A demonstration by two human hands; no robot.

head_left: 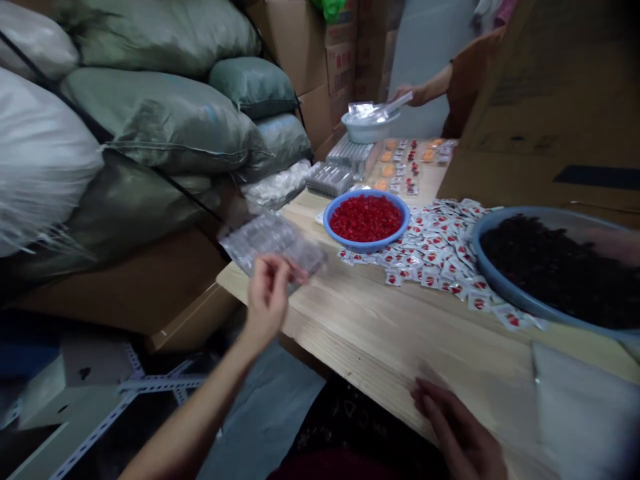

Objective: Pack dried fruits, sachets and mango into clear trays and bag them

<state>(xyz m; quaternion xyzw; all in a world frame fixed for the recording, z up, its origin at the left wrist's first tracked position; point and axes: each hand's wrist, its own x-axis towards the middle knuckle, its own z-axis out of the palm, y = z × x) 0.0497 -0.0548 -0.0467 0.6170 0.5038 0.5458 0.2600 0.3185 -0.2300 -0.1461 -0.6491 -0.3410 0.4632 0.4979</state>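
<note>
At the table's left corner is a clear plastic compartment tray [280, 243], smeared by motion. My left hand [269, 293] is closed in a pinch at its near edge, with a fingertip showing through the plastic. My right hand [460, 430] hovers low by the table's front edge, partly blurred. Its fingers are curled and pressed together, and whatever is between them, if anything, is hidden. Ahead stands a blue bowl [367, 245] of red dried pieces. Beside it lies a spread of small white sachets [440, 250] with red prints.
A large blue basin [500, 283] of dark dried pieces stands right, before a tall carton [540, 133]. Filled trays [400, 167] and stacked trays [330, 179] lie farther back. Another person's arm [435, 83] reaches over a pale basin [367, 130]. Sacks [165, 120] pile up left.
</note>
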